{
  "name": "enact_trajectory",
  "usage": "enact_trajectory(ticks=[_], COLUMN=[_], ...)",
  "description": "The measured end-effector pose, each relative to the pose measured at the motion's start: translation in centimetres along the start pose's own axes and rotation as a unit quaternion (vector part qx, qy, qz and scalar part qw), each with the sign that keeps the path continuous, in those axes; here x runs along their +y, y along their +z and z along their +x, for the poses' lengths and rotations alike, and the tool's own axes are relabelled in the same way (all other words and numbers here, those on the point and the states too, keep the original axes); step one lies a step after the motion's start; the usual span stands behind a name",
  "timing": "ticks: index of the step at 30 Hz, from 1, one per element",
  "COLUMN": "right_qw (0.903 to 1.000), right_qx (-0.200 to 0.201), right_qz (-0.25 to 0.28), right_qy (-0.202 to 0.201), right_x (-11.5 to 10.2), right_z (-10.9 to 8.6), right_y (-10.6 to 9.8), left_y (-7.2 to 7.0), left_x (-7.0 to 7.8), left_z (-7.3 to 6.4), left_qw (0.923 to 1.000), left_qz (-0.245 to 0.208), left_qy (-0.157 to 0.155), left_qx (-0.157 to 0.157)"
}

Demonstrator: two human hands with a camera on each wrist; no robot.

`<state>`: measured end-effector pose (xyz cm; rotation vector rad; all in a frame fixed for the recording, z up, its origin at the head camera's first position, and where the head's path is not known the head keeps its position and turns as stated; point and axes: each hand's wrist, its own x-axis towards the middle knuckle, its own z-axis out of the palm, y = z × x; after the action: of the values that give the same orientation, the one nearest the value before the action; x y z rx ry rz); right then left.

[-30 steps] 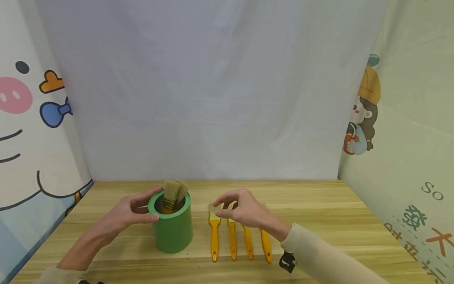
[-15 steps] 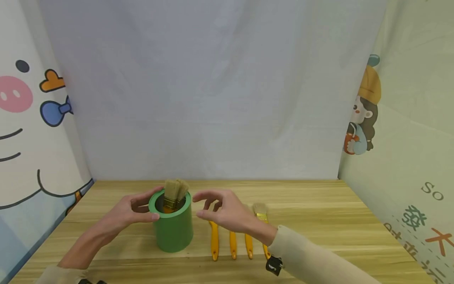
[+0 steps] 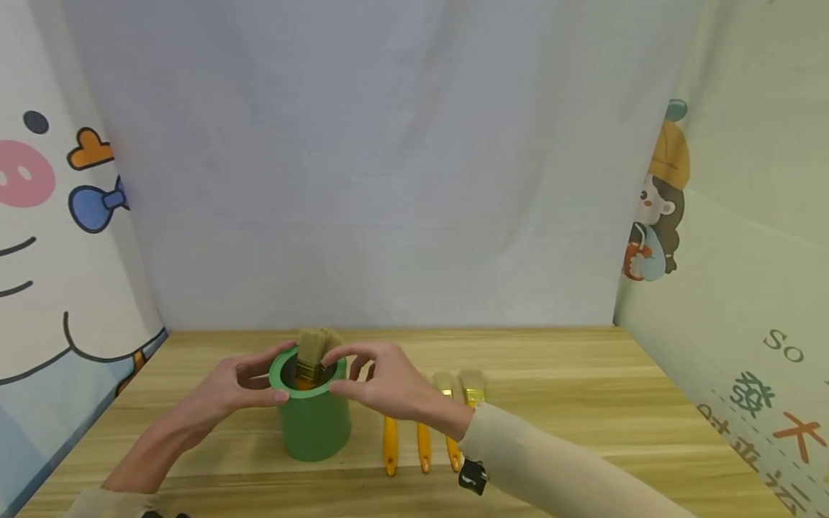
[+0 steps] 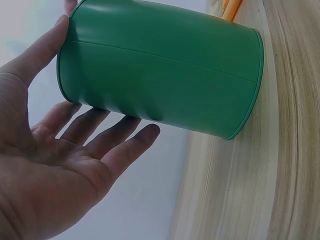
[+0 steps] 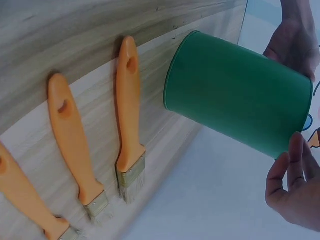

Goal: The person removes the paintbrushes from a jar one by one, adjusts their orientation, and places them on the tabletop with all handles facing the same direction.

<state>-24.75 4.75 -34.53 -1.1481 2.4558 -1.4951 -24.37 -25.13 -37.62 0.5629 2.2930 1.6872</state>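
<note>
A green cylindrical container (image 3: pixel 316 432) stands upright on the table, with paintbrushes (image 3: pixel 312 347) in it, bristles up above the rim. My left hand (image 3: pixel 227 385) holds it from the left, thumb at the rim and fingers along the side; the left wrist view shows the fingertips against the green wall (image 4: pixel 160 65). My right hand (image 3: pixel 388 381) is at the opposite rim. Its index finger reaches over to the standing bristles while its thumb lies by the container's outer edge. In the right wrist view, the right fingers (image 5: pixel 296 150) are loosely bent at the rim.
Several orange-handled paintbrushes (image 3: pixel 390 446) lie in a row on the wooden table (image 3: pixel 557 388) right of the container, partly covered by my right arm. A pale curtain (image 3: pixel 414 180) hangs behind the table, and printed cloths (image 3: pixel 745 252) flank it.
My right hand has moved left from above the lying brushes to the container's rim and the bristles in it. The left hand and container stay in place.
</note>
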Motion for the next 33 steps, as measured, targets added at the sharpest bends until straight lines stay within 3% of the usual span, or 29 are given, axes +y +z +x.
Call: enact_trajectory(ticks=[16, 21, 33], right_qw=[0.9989, 0.9981, 0.9978], right_qx=[-0.008, -0.012, -0.010], right_qz=[-0.045, -0.060, -0.065], right_qy=[0.014, 0.002, -0.003], right_x=[-0.8, -0.7, -0.6], right_z=[2.2, 2.7, 3.7], right_y=[0.5, 0.8, 1.3], left_y=[-0.1, -0.1, -0.2], left_x=[0.1, -0.1, 0.1], left_z=[0.1, 0.1, 0.1], left_qw=[0.9999, 1.0000, 0.9999], left_qz=[0.008, -0.005, -0.011], left_qy=[0.009, -0.007, -0.005], left_qx=[0.006, 0.002, -0.007])
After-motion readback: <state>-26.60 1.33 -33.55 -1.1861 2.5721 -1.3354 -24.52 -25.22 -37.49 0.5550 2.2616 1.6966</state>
